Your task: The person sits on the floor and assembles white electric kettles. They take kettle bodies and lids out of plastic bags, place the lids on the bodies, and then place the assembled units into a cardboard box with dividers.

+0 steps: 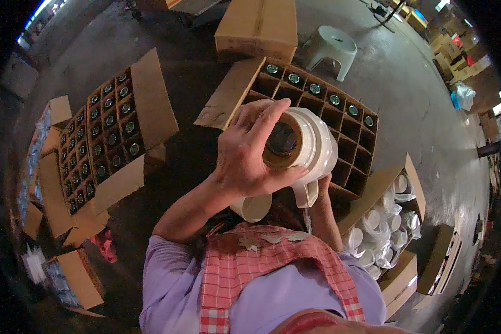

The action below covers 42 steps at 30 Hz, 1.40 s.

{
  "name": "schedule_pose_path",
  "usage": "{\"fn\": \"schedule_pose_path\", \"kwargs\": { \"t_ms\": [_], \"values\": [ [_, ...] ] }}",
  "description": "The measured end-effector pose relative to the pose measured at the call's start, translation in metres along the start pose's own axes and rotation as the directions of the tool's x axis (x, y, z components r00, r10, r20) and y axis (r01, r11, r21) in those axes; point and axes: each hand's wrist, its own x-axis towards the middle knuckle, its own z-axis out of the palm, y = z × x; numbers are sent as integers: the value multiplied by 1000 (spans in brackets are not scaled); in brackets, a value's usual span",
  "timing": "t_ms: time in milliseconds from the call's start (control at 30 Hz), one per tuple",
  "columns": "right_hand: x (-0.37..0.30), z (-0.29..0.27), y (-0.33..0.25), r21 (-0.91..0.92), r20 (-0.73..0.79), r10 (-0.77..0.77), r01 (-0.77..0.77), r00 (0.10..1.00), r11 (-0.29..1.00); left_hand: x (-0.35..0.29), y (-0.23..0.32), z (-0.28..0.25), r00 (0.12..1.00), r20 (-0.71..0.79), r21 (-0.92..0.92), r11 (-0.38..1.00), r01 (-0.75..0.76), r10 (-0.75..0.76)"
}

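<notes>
A white jug [320, 142] with a moulded handle is held up in front of my chest, tilted so its round, dark opening faces up toward me. My left hand [250, 139] is closed around the opening's rim, fingers over the top and thumb along the lower side. Behind the jug, my right hand [324, 185] shows only in part near the handle; most of its fingers are hidden. Below my left wrist is a cream-coloured, cup-like round piece [253, 207]. Just beyond the jug stands an open divided carton [348, 192], with a far row of round glass tops.
To the left, divided cartons [129, 167] hold many round glass tops. An open box of white cylindrical pieces [374, 225] in plastic bags sits at the right. A closed carton [256, 33] and a pale green stool [335, 44] stand farther off on the floor.
</notes>
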Motion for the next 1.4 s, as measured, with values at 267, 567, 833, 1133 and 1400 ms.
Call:
{"fn": "schedule_pose_path", "kwargs": {
  "t_ms": [267, 567, 833, 1133, 1400],
  "values": [
    [0, 40, -10, 112, -6, -63, 64, 998, 992, 2, 10, 10, 998, -46, 23, 999, 38, -36],
    [17, 69, -7, 170, -10, -80, 80, 997, 982, 5, 12, 4, 997, -46, 100, 993, 58, -54],
    [19, 78, -3, 176, -11, -71, 72, 997, 982, 5, 11, 9, 995, -88, 86, 995, 51, -44],
    [17, 74, -12, 166, -3, -77, 77, 997, 983, 4, 13, 18, 997, -13, 62, 995, 73, -72],
    [20, 58, -4, 107, 62, -45, 38, 997, 994, -11, 5, 18, 1000, -5, 61, 998, 25, -24]
  ]
}}
